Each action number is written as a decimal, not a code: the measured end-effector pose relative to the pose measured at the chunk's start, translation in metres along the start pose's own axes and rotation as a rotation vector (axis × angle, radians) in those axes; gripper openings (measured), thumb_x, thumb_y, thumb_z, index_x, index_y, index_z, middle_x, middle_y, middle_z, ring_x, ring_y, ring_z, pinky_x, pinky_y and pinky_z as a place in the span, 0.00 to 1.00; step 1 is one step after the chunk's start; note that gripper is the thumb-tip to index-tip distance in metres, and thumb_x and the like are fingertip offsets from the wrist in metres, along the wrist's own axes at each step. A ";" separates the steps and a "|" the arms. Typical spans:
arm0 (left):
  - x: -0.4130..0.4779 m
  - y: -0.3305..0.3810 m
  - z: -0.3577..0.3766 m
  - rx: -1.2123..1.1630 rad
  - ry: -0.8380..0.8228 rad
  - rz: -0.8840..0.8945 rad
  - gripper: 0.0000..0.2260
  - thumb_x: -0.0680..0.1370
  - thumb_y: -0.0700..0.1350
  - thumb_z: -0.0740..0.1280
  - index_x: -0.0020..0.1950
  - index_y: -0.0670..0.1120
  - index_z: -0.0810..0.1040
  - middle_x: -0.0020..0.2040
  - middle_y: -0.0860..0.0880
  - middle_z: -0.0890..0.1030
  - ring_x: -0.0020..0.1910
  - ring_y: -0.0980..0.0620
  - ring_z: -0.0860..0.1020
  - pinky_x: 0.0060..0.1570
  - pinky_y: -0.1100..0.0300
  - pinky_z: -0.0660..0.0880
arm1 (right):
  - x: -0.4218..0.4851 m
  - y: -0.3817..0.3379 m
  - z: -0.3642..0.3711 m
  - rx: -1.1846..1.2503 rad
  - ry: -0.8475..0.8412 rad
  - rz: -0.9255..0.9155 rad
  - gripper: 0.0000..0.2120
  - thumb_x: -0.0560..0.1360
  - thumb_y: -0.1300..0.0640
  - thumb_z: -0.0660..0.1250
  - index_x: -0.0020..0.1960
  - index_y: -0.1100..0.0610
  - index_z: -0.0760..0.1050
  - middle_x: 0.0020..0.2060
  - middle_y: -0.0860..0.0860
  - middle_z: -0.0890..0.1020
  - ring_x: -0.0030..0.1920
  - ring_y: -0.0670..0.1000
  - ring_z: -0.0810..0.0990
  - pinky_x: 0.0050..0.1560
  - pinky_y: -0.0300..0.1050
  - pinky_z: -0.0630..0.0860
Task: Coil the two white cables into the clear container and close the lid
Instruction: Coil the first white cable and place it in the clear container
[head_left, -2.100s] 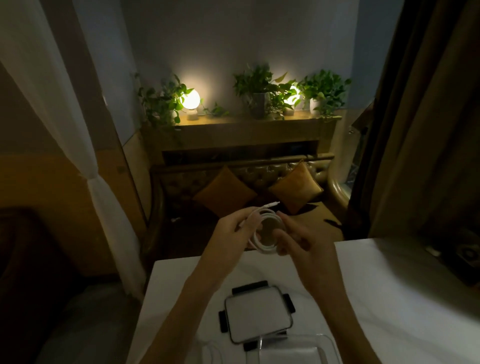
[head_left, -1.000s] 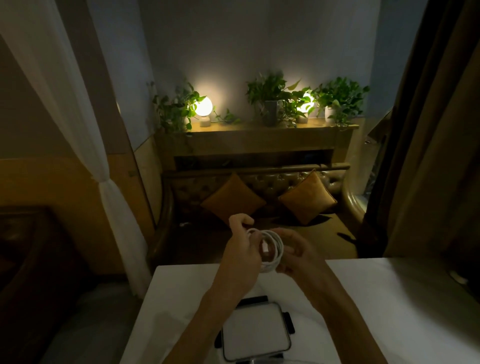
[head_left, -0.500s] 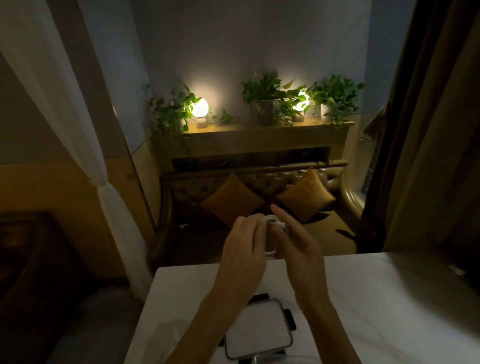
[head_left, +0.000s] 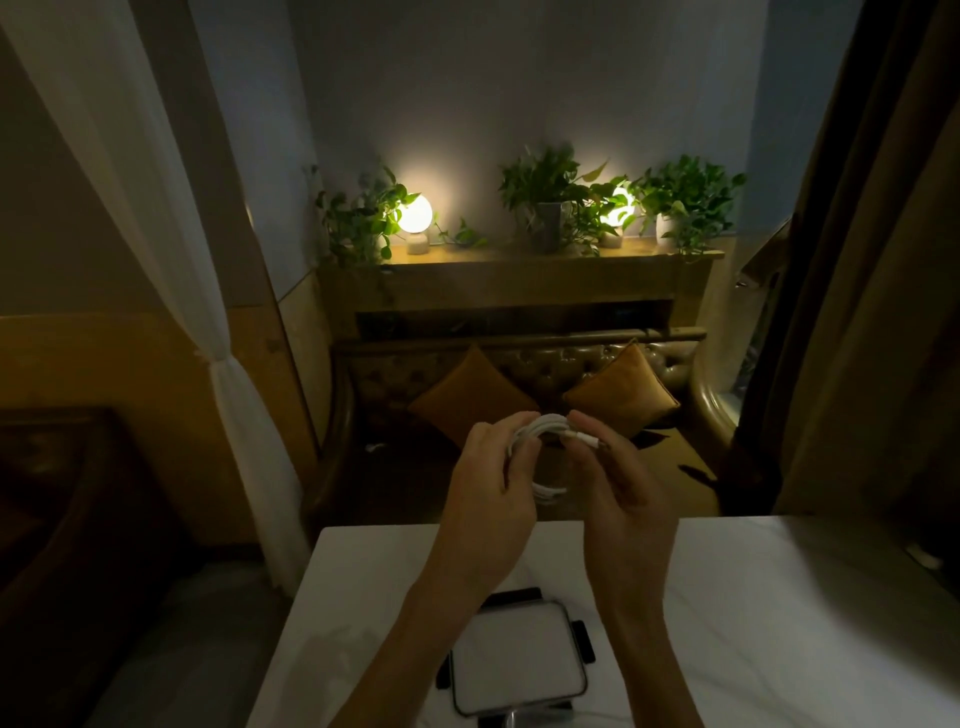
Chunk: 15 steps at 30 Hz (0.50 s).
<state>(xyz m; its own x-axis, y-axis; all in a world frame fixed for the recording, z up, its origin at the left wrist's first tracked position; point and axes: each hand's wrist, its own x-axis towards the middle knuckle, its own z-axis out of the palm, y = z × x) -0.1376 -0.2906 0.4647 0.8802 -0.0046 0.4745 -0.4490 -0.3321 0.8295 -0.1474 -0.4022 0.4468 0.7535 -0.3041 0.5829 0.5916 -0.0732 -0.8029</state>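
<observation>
Gripping a coiled white cable (head_left: 543, 452) from both sides, the 2 hands hover above the far edge of the bench (head_left: 779, 597). The left hand (head_left: 488, 499) curls its fingers around the coil's left arc, while the right hand (head_left: 618, 488) pinches the cable's plug end (head_left: 589, 440) between thumb and fingertips at the top right of the loop. The coil shows several turns, held upright in the air and touching nothing but the hands. Below the forearms, the lid (head_left: 519, 657) with black side clips lies flat on the white bench, close to the near edge. A sliver of the clear container (head_left: 540, 719) shows at the bottom edge of the view, just beside the lid; whether anything lies in it cannot be told. Beyond the bench stand a sofa (head_left: 545, 374) with 2 cushions and a shelf (head_left: 519, 265) with plants and 2 lamps.
</observation>
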 end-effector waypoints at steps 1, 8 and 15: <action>0.000 0.001 0.000 -0.017 -0.003 0.000 0.09 0.82 0.45 0.59 0.59 0.55 0.73 0.54 0.51 0.75 0.52 0.64 0.76 0.46 0.79 0.72 | -0.001 0.000 0.000 0.029 0.007 0.019 0.14 0.76 0.59 0.64 0.58 0.45 0.77 0.52 0.34 0.83 0.54 0.38 0.81 0.51 0.29 0.77; 0.004 0.002 -0.010 -0.212 -0.196 -0.103 0.05 0.80 0.46 0.62 0.48 0.52 0.77 0.34 0.61 0.79 0.32 0.65 0.77 0.32 0.74 0.73 | 0.001 0.002 -0.009 0.158 0.113 0.170 0.12 0.75 0.50 0.64 0.56 0.48 0.80 0.49 0.49 0.86 0.50 0.47 0.85 0.45 0.34 0.80; 0.001 -0.001 -0.018 -0.330 -0.288 -0.164 0.07 0.81 0.45 0.61 0.54 0.54 0.76 0.42 0.58 0.83 0.41 0.63 0.81 0.41 0.71 0.77 | 0.001 0.007 -0.017 0.195 -0.074 0.270 0.15 0.78 0.47 0.60 0.59 0.52 0.76 0.53 0.51 0.84 0.53 0.51 0.84 0.47 0.46 0.83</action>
<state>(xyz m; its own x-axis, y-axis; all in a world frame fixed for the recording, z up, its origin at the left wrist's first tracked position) -0.1389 -0.2737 0.4695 0.9297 -0.2539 0.2668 -0.2839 -0.0328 0.9583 -0.1475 -0.4189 0.4401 0.9052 -0.2169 0.3654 0.4058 0.1862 -0.8948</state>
